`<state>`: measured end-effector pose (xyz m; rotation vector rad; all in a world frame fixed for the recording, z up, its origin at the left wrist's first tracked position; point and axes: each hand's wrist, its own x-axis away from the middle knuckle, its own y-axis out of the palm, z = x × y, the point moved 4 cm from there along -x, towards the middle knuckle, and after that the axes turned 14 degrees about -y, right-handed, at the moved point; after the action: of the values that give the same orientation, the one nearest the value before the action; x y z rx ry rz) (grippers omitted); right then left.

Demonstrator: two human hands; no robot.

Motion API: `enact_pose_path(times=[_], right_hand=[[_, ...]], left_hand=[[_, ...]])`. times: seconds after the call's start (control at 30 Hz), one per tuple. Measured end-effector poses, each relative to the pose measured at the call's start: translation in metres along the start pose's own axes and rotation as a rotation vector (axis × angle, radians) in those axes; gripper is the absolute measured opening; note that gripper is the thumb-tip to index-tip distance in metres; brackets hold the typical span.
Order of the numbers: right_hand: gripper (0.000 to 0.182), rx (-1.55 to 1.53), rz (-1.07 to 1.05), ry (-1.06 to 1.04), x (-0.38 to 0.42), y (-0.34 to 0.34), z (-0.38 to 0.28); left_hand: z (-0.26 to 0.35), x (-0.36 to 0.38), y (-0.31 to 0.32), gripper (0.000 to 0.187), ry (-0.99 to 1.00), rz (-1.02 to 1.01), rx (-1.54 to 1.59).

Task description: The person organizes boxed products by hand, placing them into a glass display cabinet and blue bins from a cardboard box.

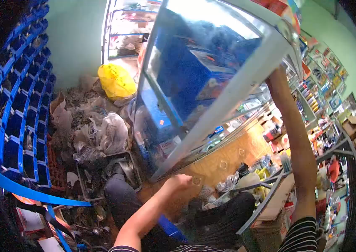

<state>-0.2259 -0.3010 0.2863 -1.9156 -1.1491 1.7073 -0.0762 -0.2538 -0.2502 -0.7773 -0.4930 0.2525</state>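
A glass display case (245, 84) with a pale metal frame stands at a slant in front of me, with blue boxes (205, 69) showing through its pane. My right arm stretches up along its right side. My right hand (275, 74) is at the upper part of the frame, its fingers hidden behind the edge. Close to the lower corner of the case, above the tan patterned floor (228, 157), my left hand (180, 182) is closed with its fingers curled in. Whatever it may hold is too small or hidden to make out.
Blue bin racks (18, 105) line the left wall. Beside them lie crumpled plastic bags (108, 132), a yellow bag (116, 81) and a dark crate (86, 185). A metal-framed stand (266, 193) and cluttered goods crowd the right, beneath a wall hung with packages (325, 63).
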Motion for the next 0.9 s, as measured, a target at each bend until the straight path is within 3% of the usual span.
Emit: enact_pose_path(times=[0.13, 0.5, 0.57, 0.73, 0.9], right_hand=[[0.040, 0.388, -0.016, -0.233, -0.049, 0.048, 0.004], [0.042, 1.014, 0.005, -0.226, -0.114, 0.124, 0.025], [0.045, 1.425, -0.303, -0.595, -0.112, 0.123, 0.036], [0.047, 1.078, -0.193, -0.406, -0.102, 0.104, 0.040], [0.051, 0.964, -0.181, -0.344, -0.087, 0.086, 0.047]], left_hand=[[-0.009, -0.003, -0.050, 0.037, 0.058, 0.058, 0.046], [-0.018, 0.021, -0.059, 0.044, -0.034, 0.008, -0.022], [-0.017, 0.027, -0.066, 0.043, -0.028, -0.003, -0.013], [-0.025, 0.031, -0.066, 0.044, -0.012, 0.046, -0.001], [-0.034, 0.012, -0.048, 0.045, 0.039, 0.004, -0.048]])
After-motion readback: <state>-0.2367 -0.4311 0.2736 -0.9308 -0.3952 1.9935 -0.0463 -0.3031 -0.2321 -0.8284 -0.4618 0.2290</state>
